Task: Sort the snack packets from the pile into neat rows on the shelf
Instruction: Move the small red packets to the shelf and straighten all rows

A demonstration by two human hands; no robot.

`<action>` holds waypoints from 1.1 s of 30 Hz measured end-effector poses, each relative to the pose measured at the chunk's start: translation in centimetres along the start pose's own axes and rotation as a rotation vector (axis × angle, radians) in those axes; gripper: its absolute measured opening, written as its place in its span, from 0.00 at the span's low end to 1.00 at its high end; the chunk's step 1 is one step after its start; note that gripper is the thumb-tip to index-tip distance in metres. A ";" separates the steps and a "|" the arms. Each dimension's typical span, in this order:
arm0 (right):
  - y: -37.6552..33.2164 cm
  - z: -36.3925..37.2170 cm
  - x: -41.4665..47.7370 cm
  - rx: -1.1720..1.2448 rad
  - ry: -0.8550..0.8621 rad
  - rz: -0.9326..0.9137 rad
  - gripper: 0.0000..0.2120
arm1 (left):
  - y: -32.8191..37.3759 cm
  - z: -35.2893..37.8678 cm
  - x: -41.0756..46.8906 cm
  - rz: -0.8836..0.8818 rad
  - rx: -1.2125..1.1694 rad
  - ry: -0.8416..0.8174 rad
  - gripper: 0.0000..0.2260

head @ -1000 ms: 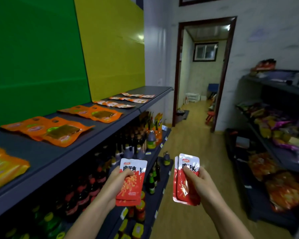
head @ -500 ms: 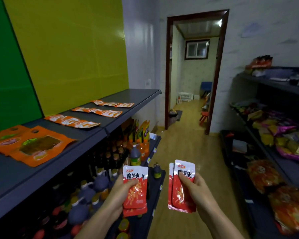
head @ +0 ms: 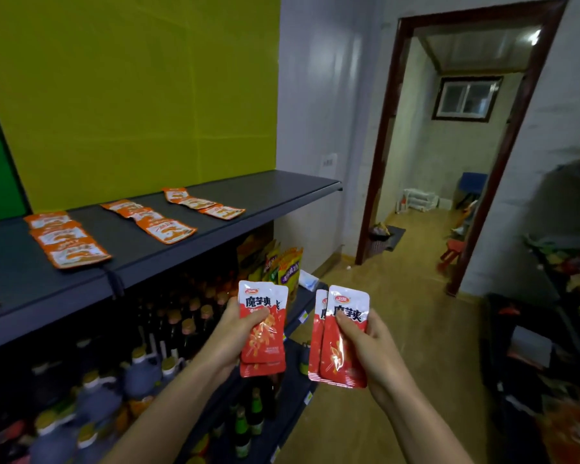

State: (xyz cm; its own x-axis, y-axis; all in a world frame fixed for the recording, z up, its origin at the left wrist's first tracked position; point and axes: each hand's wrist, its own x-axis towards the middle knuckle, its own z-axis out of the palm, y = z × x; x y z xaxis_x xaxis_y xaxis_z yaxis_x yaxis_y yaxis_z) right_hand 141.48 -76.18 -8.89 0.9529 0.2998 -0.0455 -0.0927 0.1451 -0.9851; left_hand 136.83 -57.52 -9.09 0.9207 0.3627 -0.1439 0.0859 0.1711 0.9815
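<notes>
1. I am at the carrying step. My left hand (head: 235, 333) grips a small stack of red packets (head: 263, 333) with the thumb across the front. My right hand (head: 370, 349) grips a second stack (head: 344, 339) the same way. Both hands are clamped on their packets, side by side but apart.
2. All these packets are in the air in front of the bottles (head: 168, 329) on the lower shelves, below the top shelf (head: 282, 192). None lies on it yet.
3. Each stack looks like 2 packets, slightly offset, though I cannot be sure of the count.
4. The long axis of each packet stands upright, white end up, print facing me.
5. On the top shelf, 3 short rows of orange packets (head: 151, 221) lie flat, each running from the back wall toward the front edge. Bare shelf shows to the right of the last row.
6. The next move, as I judge it, is to raise 1 hand to that bare stretch, tip the packets flat and lay them singly. They should be lined up like their neighbours. Sliding 1 packet off a stack needs care, since the film looks slippery.
</notes>
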 end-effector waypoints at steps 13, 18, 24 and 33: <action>-4.2 6.8 18.7 0.039 -0.216 -0.137 0.11 | 7.0 3.0 14.4 0.147 -0.154 0.142 0.09; -7.1 10.8 25.9 0.027 -0.285 -0.230 0.09 | 11.1 1.9 20.3 0.217 -0.216 0.233 0.11; -8.6 14.8 32.7 0.045 -0.385 -0.217 0.11 | 13.5 -0.2 25.2 0.310 -0.215 0.352 0.16; -9.2 21.2 42.6 0.034 -0.626 -0.161 0.11 | 15.7 -4.4 29.6 0.419 -0.123 0.730 0.10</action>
State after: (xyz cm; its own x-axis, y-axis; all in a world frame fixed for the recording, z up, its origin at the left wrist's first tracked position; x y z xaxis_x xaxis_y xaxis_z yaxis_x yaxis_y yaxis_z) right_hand 176.78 -44.75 1.74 0.6080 0.7635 0.2178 0.0182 0.2609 -0.9652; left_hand 163.73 -40.11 1.57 0.3874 0.9110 0.1410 -0.2883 -0.0256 0.9572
